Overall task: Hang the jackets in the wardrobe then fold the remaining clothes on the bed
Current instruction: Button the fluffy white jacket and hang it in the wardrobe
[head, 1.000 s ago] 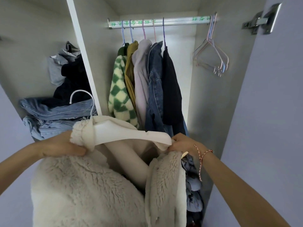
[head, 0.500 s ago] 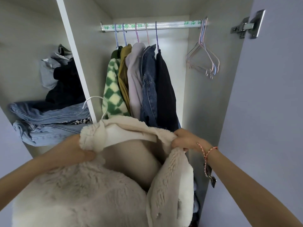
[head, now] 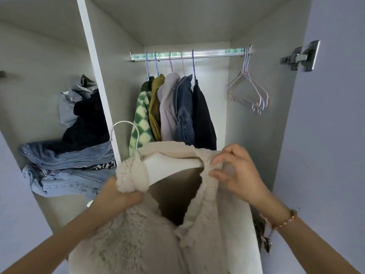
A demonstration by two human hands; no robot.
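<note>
The fleece jacket [head: 138, 238] sits between my hands, draped on a white hanger [head: 171, 165]. My left hand [head: 116, 196] grips its bunched shoulder from below. My right hand [head: 235, 175] pinches the collar at the hanger's other end. Beyond, jackets [head: 185, 109] hang on the rail [head: 209, 54].

Bare rail [head: 213, 54] between hung jackets [head: 169, 107] and empty hangers [head: 245, 73] leaves room.
</note>
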